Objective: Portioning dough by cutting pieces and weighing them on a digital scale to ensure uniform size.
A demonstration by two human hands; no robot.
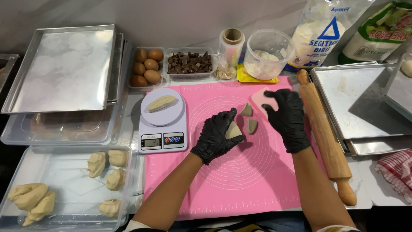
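Left hand (216,139), black glove, curls its fingers around a dough piece (233,130) at mat centre. Right hand (286,115) clamps a pink scraper (262,99), blade edge-down on the pink mat (240,180). Two cut dough wedges (249,118) lie between the hands: at 2 o'clock from the left, 9 o'clock from the right, just beside both, the left slightly nearer. Wedges are pale tan, triangular, long axes roughly 12–6. One oblong dough piece sits on the scale (162,124) at 10 o'clock.
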